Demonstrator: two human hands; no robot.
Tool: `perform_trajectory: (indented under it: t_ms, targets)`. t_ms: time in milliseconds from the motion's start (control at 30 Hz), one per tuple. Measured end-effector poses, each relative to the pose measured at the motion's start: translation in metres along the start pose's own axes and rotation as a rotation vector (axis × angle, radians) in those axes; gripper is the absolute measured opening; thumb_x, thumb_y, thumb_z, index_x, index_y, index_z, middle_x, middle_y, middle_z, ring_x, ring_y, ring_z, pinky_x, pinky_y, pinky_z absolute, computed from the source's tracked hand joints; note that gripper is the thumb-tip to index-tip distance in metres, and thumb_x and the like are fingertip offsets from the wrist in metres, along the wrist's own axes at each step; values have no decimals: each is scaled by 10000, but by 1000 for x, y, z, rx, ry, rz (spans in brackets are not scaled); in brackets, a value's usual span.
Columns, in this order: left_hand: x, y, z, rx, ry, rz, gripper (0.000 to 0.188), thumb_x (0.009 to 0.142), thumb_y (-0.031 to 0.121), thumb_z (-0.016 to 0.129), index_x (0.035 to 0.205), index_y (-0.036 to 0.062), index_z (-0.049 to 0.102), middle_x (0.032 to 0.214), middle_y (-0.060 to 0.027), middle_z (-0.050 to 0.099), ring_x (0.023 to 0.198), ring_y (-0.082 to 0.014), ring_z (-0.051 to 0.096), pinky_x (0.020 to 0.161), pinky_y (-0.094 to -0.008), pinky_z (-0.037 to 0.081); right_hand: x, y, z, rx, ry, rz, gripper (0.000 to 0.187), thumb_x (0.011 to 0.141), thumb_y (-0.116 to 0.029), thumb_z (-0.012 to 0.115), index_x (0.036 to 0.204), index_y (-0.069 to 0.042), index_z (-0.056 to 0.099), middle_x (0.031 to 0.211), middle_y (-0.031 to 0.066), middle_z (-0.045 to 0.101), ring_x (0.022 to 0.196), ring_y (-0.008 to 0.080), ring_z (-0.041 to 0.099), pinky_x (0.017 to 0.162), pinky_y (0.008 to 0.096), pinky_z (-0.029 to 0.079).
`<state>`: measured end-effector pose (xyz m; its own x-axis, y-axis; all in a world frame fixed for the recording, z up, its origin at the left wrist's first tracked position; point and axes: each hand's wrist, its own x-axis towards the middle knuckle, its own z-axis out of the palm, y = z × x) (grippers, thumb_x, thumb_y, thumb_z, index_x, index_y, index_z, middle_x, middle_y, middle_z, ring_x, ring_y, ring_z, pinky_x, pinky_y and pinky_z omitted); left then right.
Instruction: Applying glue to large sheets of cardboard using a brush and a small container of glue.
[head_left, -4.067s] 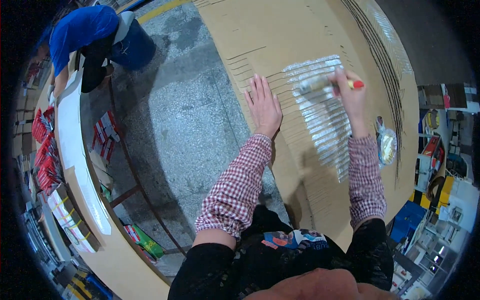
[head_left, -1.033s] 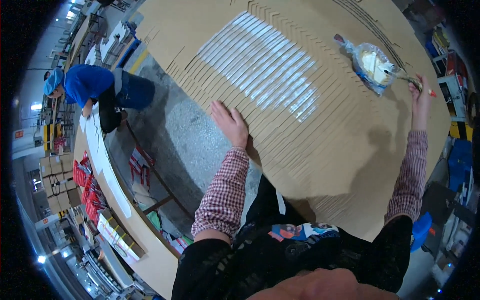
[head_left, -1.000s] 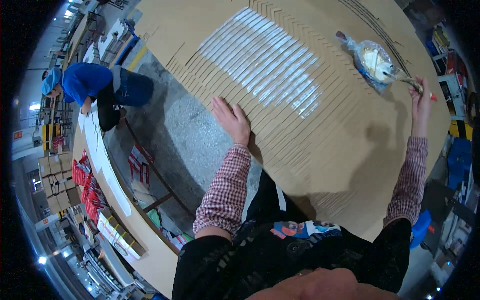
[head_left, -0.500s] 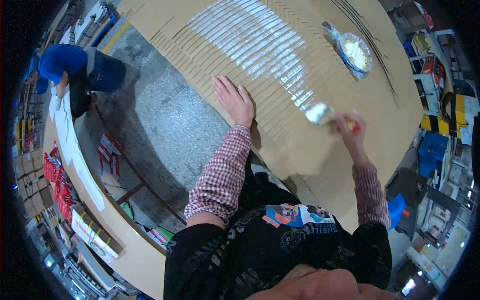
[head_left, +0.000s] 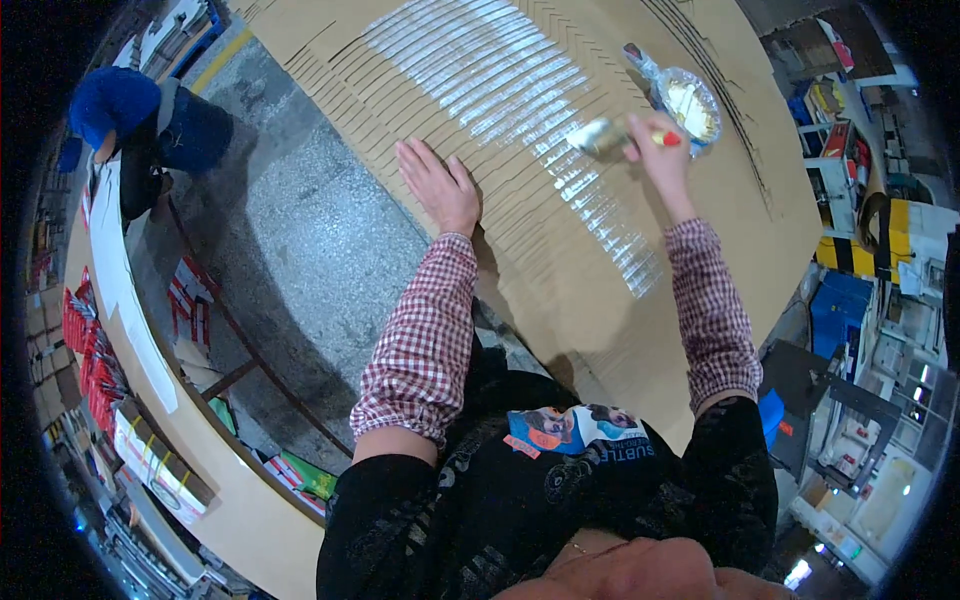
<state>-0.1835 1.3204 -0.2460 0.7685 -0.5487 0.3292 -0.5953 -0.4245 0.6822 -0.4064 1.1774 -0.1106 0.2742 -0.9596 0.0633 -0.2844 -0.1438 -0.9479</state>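
My right hand [head_left: 660,155] is closed round the handle of a paintbrush [head_left: 598,138], whose pale bristles point left over the cardboard. Beneath it lie many brown cardboard sheets [head_left: 560,240], overlapped like steps so that only narrow edges show. A long band of wet white glue [head_left: 480,75] runs across those edges, from the far left down toward the near right. My left hand [head_left: 440,188] rests flat on the left edge of the sheets, fingers stretched. Just beyond my right hand sits a plastic-wrapped bowl [head_left: 690,105] with creamy white stuff in it.
On the left, a person in a blue cap [head_left: 115,105] bends over a curved-looking table [head_left: 235,480] beside a dark blue bin [head_left: 195,130]. Red-and-white packets [head_left: 90,350] lie along that table. Shelves and a blue box [head_left: 840,310] stand at the right.
My right hand has swept the brush away from me and left, back up the band. White streaks now reach farther toward me. My left hand stays on the sheets.
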Motion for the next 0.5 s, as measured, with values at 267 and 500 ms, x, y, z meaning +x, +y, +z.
perform_trajectory:
  t_ms: [267,500]
  targets:
    - [4,1,-4,48,-34,-23,647,881,204,462,1405,-63,192,1472,-288,122,1375,-399,125,1123,-472,75,-105,62,-142,-552,-41,269,183,830,-178,671,731,-35,614,635,-15,536,495,101,490,502,226,401]
    - [2,4,0,-47,-12,-23,639,883,201,453,1396,-77,193,1466,-295,125,1380,-404,104,1122,-479,71,-10,-48,65,39,-171,-69,211,825,-150,686,707,-3,592,721,19,529,532,107,514,571,258,459]
